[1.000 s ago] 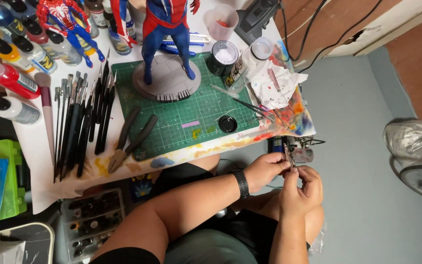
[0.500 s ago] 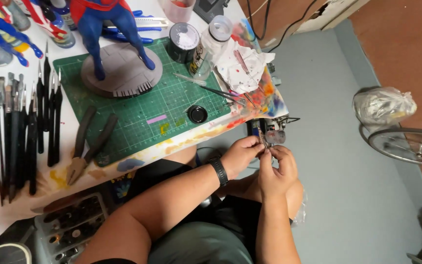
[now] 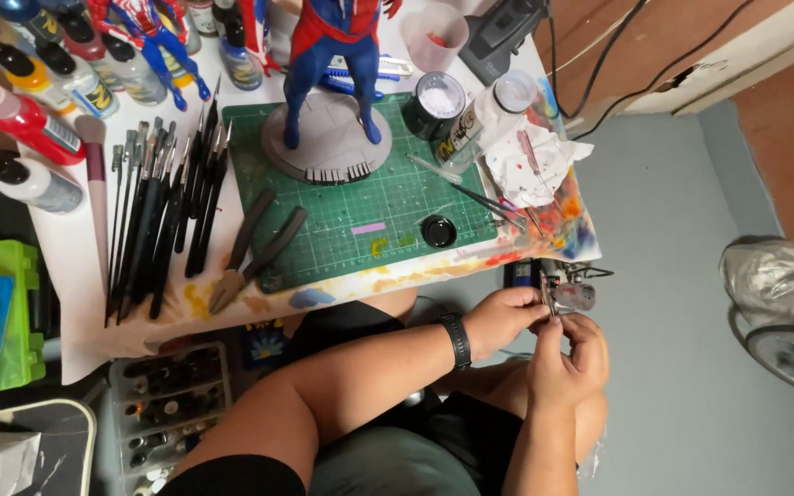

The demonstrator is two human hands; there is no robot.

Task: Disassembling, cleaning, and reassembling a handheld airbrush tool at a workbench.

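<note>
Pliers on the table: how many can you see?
1. The pliers lie at the green cutting mat's left edge, beside the row of brushes. More could be hidden out of view.

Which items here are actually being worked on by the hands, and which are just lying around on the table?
In use:
left hand
right hand
airbrush, held by both below the table edge

Lying about:
pliers
brushes
figure
cutting mat
paint bottles
stained tissue

The figure (image 3: 333,64) loses its upper body past the top edge — the small tool (image 3: 562,292) between both hands is too blurred and tiny to identify.
</note>
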